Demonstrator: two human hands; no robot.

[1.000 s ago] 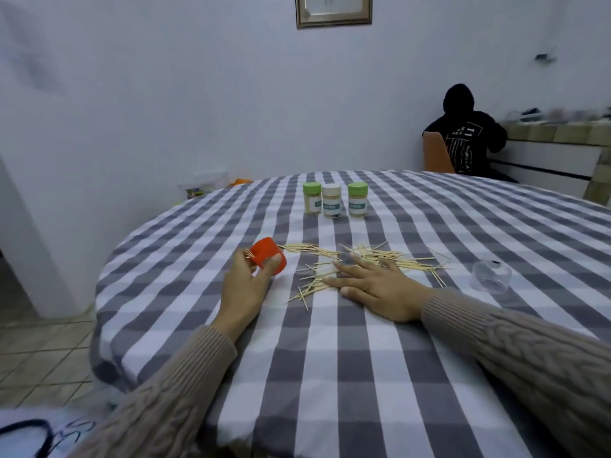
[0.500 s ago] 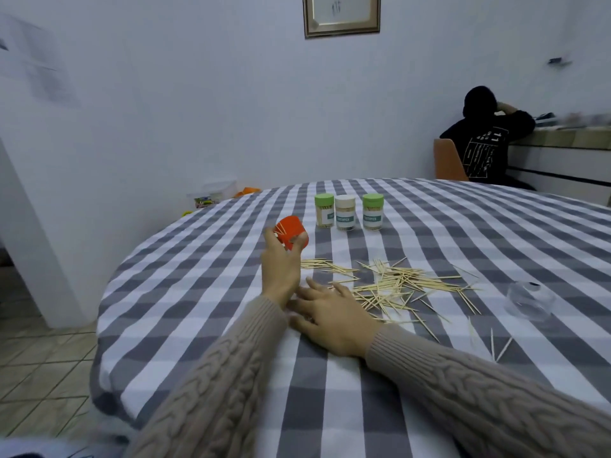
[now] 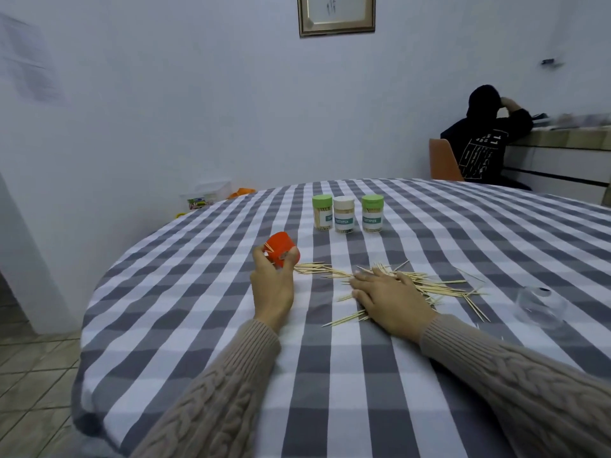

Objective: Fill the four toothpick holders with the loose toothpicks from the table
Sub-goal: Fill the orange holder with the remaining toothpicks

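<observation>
My left hand [image 3: 272,289] grips a small orange holder [image 3: 279,247], tilted, with a few toothpick tips showing by my fingers. On the checked tablecloth [image 3: 330,375] my right hand [image 3: 390,299] lies flat, fingers straight, on a scattered pile of loose toothpicks [image 3: 439,285]. Further back three capped holders full of toothpicks stand in a row: a green-lidded one [image 3: 322,213], a white-lidded one [image 3: 344,214] and another green-lidded one [image 3: 372,213]. A clear plastic container [image 3: 539,305] sits at the right of the pile.
The round table's edge curves off at the left, over a tiled floor. A person in black [image 3: 479,150] sits on an orange chair [image 3: 443,160] beyond the far right edge. Plastic boxes [image 3: 205,193] lie by the wall behind the table.
My left hand lifted the orange holder off the cloth and tilted it. My right hand drew back toward my left hand, then slid out again onto the toothpick pile.
</observation>
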